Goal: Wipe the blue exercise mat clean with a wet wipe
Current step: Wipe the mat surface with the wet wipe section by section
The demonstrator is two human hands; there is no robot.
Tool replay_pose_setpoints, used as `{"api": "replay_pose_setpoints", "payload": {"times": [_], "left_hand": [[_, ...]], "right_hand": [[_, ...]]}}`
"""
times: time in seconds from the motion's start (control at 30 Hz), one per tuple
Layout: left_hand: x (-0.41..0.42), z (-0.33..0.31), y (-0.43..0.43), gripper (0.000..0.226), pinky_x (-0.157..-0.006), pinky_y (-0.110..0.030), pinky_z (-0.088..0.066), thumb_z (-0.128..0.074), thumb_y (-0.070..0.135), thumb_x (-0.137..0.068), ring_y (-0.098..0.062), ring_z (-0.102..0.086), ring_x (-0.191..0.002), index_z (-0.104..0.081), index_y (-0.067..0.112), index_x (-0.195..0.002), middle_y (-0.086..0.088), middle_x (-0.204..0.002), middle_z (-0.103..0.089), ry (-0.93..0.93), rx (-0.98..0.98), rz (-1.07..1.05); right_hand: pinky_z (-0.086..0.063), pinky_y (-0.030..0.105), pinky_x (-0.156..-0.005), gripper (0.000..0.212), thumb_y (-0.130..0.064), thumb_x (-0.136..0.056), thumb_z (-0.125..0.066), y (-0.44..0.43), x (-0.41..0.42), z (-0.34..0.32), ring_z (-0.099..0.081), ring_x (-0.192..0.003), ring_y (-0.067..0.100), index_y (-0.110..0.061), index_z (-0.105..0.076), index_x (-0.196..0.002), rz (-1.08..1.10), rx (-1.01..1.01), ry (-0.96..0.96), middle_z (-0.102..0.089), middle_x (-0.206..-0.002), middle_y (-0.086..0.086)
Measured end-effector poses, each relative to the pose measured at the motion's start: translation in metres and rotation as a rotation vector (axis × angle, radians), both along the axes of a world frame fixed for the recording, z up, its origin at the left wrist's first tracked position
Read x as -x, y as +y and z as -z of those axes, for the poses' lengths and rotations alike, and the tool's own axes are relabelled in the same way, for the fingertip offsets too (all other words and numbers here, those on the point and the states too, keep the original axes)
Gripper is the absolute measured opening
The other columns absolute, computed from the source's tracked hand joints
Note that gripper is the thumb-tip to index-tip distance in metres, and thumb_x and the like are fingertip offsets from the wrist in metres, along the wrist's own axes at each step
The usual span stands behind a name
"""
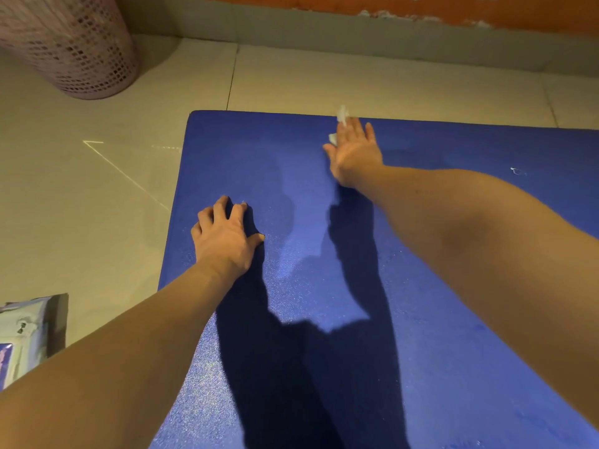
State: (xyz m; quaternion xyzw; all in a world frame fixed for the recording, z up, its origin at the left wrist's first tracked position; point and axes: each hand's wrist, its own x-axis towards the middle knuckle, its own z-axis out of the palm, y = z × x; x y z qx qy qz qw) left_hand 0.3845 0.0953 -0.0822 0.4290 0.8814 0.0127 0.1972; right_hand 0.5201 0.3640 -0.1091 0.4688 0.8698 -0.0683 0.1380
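Your right hand [355, 150] flat on the wipe [341, 113] at 12 o'clock on the mat [324, 286], your left hand [227, 236] at 9 o'clock, fingers spread, holding nothing.

no legible text anywhere, print on the wipes pack [29, 332] too blurred to read

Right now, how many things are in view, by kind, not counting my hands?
Blue exercise mat: 1
Wet wipe: 1
Pack of wipes: 1
Pink mesh basket: 1
Total: 4
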Motion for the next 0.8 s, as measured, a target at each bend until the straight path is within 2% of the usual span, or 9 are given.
{"api": "replay_pose_setpoints", "payload": {"times": [0.13, 0.2, 0.27, 0.33, 0.5, 0.7, 0.8], "left_hand": [[0.000, 0.000, -0.002, 0.071, -0.119, -0.052, -0.018, -0.059, 0.055, -0.094, -0.035, -0.013, -0.147, -0.030, 0.028, -0.153, -0.005, -0.163, -0.015, -0.001, -0.002, 0.004], [0.000, 0.000, -0.001, 0.071, -0.119, -0.052, -0.019, -0.059, 0.055, -0.094, -0.035, -0.014, -0.147, -0.030, 0.029, -0.153, -0.005, -0.163, -0.016, 0.001, -0.001, 0.006], [0.000, -0.001, 0.001, 0.071, -0.119, -0.052, -0.020, -0.060, 0.055, -0.093, -0.035, -0.014, -0.147, -0.031, 0.028, -0.153, -0.005, -0.163, -0.017, 0.002, 0.007, 0.008], [0.000, -0.003, 0.002, 0.071, -0.119, -0.052, -0.021, -0.062, 0.054, -0.093, -0.036, -0.015, -0.147, -0.033, 0.027, -0.152, -0.005, -0.162, -0.018, -0.002, 0.009, 0.007], [-0.004, -0.006, 0.005, 0.071, -0.118, -0.053, -0.019, -0.064, 0.048, -0.091, -0.036, -0.019, -0.145, -0.034, 0.024, -0.152, -0.008, -0.160, -0.022, 0.039, 0.033, 0.012], [-0.022, -0.008, 0.005, 0.065, -0.116, -0.051, -0.021, -0.063, 0.041, -0.092, -0.035, -0.024, -0.142, -0.039, 0.019, -0.148, -0.007, -0.158, -0.025, 0.047, -0.019, 0.025], [-0.031, -0.010, 0.006, 0.062, -0.115, -0.051, -0.023, -0.062, 0.039, -0.092, -0.034, -0.026, -0.141, -0.041, 0.019, -0.147, -0.006, -0.157, -0.028, 0.038, -0.056, 0.048]], "right_hand": [[0.005, 0.049, -0.126, 0.072, -0.049, -0.108, -0.010, 0.015, -0.033, -0.001, 0.010, -0.157, 0.030, -0.001, 0.004, -0.160, 0.228, -0.029, -0.105, 0.006, -0.170, 0.016], [0.005, 0.048, -0.127, 0.073, -0.049, -0.108, -0.013, 0.008, -0.023, 0.000, 0.012, -0.157, 0.030, 0.000, 0.005, -0.160, 0.270, -0.016, -0.012, 0.010, -0.170, 0.015], [0.005, 0.045, -0.127, 0.074, -0.045, -0.108, -0.021, -0.008, -0.005, 0.002, 0.013, -0.157, 0.027, -0.002, 0.008, -0.160, 0.193, 0.036, 0.141, 0.011, -0.170, 0.010], [0.004, 0.044, -0.127, 0.073, -0.043, -0.109, -0.024, -0.026, 0.008, 0.004, 0.013, -0.157, 0.025, -0.004, 0.008, -0.161, 0.072, 0.081, 0.207, 0.008, -0.171, 0.009], [0.003, 0.047, -0.127, 0.069, -0.047, -0.109, -0.016, -0.020, -0.012, 0.006, 0.008, -0.158, 0.024, -0.006, -0.002, -0.162, -0.099, 0.036, 0.089, 0.006, -0.171, 0.011], [0.008, 0.048, -0.126, 0.072, -0.050, -0.109, -0.012, 0.013, -0.064, -0.002, 0.012, -0.157, 0.027, -0.002, 0.003, -0.161, 0.183, 0.001, -0.074, 0.008, -0.170, 0.013], [0.004, 0.047, -0.127, 0.074, -0.048, -0.109, -0.018, -0.003, -0.046, -0.002, 0.010, -0.157, 0.028, 0.000, 0.002, -0.161, 0.217, 0.010, 0.055, 0.005, -0.170, 0.014]]}}
